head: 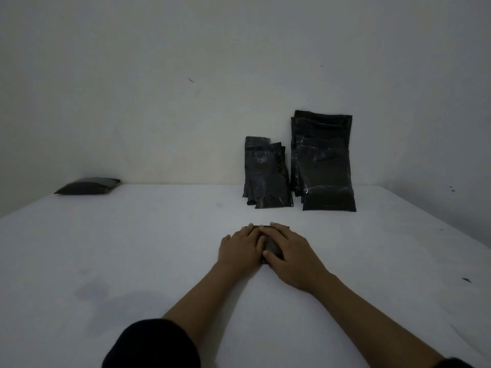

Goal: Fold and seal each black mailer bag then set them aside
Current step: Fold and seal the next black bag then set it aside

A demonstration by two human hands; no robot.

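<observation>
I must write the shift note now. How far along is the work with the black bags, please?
Possibly done: one flat black bag lies alone at the table's far left. In hand: the left hand and right hand press flat on a small folded bag. Apparently left: two stacks, the shorter stack and the taller stack, lean against the wall. Seals cannot be seen.
</observation>
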